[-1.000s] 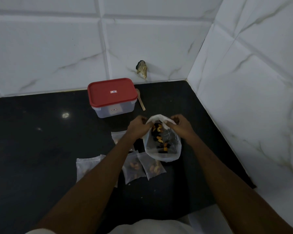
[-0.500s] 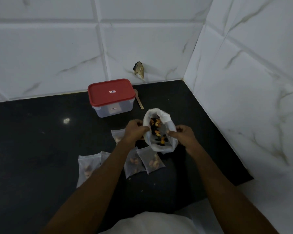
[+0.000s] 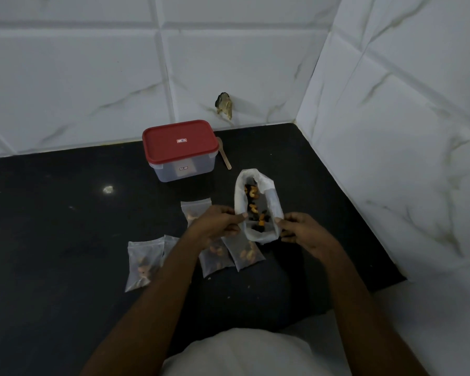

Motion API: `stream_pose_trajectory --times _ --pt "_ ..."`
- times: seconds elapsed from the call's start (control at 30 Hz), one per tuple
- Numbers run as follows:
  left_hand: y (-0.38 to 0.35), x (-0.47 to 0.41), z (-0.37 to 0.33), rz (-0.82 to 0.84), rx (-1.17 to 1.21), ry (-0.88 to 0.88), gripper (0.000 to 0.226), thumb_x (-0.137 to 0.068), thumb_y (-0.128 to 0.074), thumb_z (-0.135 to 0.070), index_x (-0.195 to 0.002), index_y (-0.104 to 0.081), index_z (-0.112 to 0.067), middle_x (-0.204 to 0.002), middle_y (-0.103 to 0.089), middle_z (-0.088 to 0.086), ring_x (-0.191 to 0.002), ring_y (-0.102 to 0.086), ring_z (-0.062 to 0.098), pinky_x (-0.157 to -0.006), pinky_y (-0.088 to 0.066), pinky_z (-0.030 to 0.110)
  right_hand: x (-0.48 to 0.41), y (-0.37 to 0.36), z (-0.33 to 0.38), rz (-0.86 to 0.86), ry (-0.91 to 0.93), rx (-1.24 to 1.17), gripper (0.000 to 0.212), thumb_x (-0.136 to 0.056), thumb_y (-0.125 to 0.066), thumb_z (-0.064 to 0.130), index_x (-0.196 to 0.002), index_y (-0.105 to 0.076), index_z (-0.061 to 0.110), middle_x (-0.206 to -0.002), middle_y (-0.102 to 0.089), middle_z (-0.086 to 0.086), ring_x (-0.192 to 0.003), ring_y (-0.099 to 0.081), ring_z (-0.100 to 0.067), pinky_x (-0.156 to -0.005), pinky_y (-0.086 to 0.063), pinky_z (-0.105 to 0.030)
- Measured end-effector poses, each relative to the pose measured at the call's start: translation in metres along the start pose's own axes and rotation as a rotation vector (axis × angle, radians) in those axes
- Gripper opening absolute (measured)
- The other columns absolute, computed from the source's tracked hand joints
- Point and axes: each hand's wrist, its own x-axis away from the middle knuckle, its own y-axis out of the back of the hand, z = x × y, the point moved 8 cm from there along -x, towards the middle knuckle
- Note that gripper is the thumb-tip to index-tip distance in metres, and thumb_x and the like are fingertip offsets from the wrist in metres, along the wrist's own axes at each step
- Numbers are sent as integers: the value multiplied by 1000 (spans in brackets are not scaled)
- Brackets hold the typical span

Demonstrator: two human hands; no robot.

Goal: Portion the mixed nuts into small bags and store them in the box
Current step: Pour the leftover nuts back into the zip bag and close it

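Note:
A large clear bag of mixed nuts [image 3: 257,207] lies open on the black counter [image 3: 65,226], its mouth pointing away from me. My left hand [image 3: 217,222] pinches its near left edge. My right hand [image 3: 300,229] pinches its near right edge. Several small filled bags lie in front of me: one at the left [image 3: 143,263], two below the big bag [image 3: 246,253] [image 3: 215,260], one behind my left hand [image 3: 194,210]. The plastic box with a red lid [image 3: 181,149] stands closed at the back.
A wooden spoon [image 3: 224,156] lies beside the box's right side. White tiled walls [image 3: 391,131] close off the back and the right of the counter corner. A chipped hole [image 3: 224,104] marks the back wall.
The big bag has gone from upright to lying flatter with its mouth stretched long. Both hands slid from the top rim down to the near end of the bag.

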Motion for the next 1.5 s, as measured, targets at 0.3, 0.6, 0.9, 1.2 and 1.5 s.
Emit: stream_pose_trajectory --times 0.3,0.6,0.9,1.2,1.5 --pt "-3 7 -5 -240 282 -91 27 -94 -64 -29 -111 -62 -8 -100 -71 12 -85 -71 21 -64 -60 31 8 -30 3 30 -19 -554 28 -99 -55 21 -120 -53 2 -114 -67 -23 -93 -71 -28 -75 -61 -37" --pt "-12 22 -12 44 501 -161 27 -86 -66 2 -110 -61 -9 -91 -77 3 -86 -73 14 -72 -57 27 17 -28 18 155 126 -779 30 -88 -60 4 -119 -59 4 -121 -66 -18 -108 -67 -25 -87 -59 -34" --pt "-19 18 -15 -145 570 -222 41 -75 -79 -1 -112 -61 -5 -102 -73 13 -87 -73 22 -76 -60 33 10 -29 23 -104 182 -649 41 -81 -72 -1 -120 -58 1 -111 -69 -19 -90 -70 -26 -74 -60 -33" --pt "2 9 -11 -568 -39 -294 46 -70 -75 -4 -109 -53 -18 -102 -63 1 -92 -65 18 -73 -61 42 13 -17 19 -473 230 -169 43 -74 -70 -6 -107 -56 16 -98 -62 -6 -81 -62 -17 -55 -49 -24" --pt "-2 14 -23 -542 -323 -407 38 -81 -69 -17 -109 -44 -22 -101 -60 -1 -85 -63 13 -64 -59 35 12 -16 26 -461 273 10 40 -79 -62 -7 -104 -55 23 -94 -57 -2 -86 -63 -21 -70 -59 -38"
